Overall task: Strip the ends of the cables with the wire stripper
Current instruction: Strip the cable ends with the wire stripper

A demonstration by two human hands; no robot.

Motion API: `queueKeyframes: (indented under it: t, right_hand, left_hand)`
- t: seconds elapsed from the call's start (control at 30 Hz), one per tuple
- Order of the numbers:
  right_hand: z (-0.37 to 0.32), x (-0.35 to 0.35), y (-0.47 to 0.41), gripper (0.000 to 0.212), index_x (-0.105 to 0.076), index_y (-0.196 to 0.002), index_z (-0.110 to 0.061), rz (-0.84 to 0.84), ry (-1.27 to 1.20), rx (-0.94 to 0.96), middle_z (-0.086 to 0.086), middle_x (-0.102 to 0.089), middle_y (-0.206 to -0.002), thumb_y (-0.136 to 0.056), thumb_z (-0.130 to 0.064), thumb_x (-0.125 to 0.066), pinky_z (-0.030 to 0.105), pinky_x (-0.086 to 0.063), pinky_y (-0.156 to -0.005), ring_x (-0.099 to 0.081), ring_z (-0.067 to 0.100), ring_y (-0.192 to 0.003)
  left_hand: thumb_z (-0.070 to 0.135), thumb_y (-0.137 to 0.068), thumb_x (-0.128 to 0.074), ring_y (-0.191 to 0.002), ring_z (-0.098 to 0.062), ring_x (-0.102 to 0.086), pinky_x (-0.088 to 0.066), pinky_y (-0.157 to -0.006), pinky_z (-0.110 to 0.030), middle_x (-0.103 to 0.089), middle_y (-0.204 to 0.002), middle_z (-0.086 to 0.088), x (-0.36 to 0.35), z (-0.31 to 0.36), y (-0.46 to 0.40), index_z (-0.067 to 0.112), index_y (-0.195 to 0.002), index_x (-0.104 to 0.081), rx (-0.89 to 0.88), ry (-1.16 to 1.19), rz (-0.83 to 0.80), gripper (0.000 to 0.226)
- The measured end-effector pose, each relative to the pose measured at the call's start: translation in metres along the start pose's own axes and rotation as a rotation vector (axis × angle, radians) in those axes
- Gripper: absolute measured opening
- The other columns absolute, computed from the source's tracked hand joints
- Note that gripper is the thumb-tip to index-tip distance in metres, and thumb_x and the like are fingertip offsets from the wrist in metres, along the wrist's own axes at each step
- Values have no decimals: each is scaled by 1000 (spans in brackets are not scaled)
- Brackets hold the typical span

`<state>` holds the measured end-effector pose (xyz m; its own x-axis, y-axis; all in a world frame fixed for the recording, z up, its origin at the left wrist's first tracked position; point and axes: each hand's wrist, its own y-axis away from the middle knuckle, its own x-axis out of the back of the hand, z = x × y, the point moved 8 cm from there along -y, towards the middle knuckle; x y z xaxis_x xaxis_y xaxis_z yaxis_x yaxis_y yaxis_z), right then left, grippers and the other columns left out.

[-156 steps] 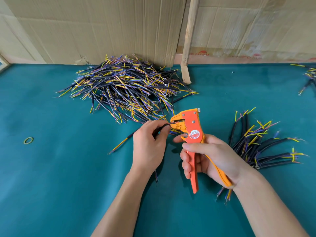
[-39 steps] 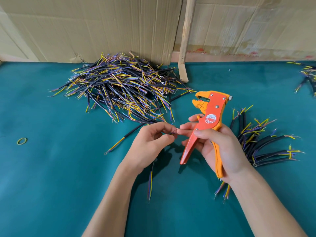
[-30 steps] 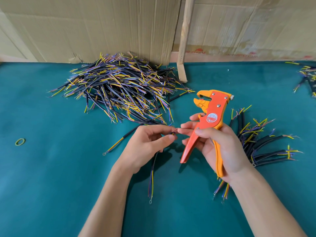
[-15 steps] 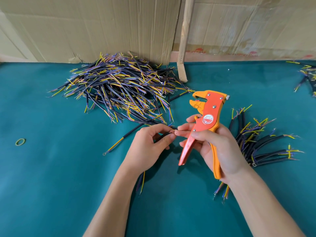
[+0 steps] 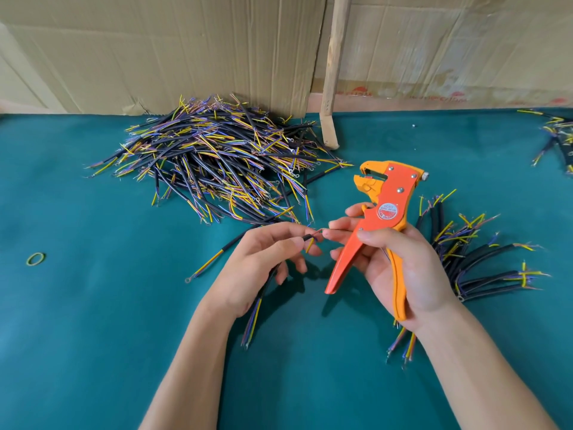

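Observation:
My left hand (image 5: pixel 263 262) pinches a short black cable (image 5: pixel 257 308) near its upper end, where thin coloured wires stick out; the cable's other end hangs down under my palm. My right hand (image 5: pixel 400 268) grips the orange wire stripper (image 5: pixel 376 218), held upright with its jaws pointing up and left, handles spread. The fingertips of my right hand touch the wire tips of the held cable. A large heap of black cables (image 5: pixel 217 162) with yellow and blue wire ends lies behind my left hand.
A smaller pile of cables (image 5: pixel 471 256) lies right of my right hand. One single cable (image 5: pixel 217 256) rests on the teal table (image 5: pixel 93 321). A rubber band (image 5: pixel 35 259) lies far left. A wooden stick (image 5: pixel 333 69) leans on cardboard (image 5: pixel 186 48) behind. More cables (image 5: pixel 555 135) at the right edge.
The stripper left the cable end and tilted upright in my right hand. My left hand turned the cable, and its free end swung beneath my palm. Both hands' fingertips now meet at the wire tips.

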<state>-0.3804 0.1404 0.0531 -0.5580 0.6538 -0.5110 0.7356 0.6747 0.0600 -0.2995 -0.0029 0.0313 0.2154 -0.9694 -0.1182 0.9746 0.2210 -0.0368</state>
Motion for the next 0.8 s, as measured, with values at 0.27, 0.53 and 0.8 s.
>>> queueKeyframes:
  t: [0.27,0.53,0.8]
  right_hand:
    - [3,1,-2,38,-60,-116,-2,-18,25,-31,23,-73,-106,-79,-6,-61,37,-61,-74,-72,39,-106]
    - [19,10,4,37,-70,-113,1,-10,97,-298,31,-70,-98,-76,-2,-69,41,-62,-72,-73,44,-91]
    - [34,-10,17,35,-69,-117,1,-228,165,-486,26,-64,-88,-83,-9,-70,46,-59,-72,-67,37,-76]
  left_hand:
    - [12,-84,-71,-75,-17,-68,-47,-53,-20,-74,-89,-9,9,3,2,11,-101,-80,-59,73,140,19]
    - [5,-77,-76,-75,-18,-72,-46,-52,-19,-72,-84,-8,21,0,1,5,-104,-76,-95,119,311,27]
    - [3,-80,-72,-78,-17,-71,-45,-55,-20,-72,-86,-3,30,3,2,14,-99,-79,-153,156,350,24]
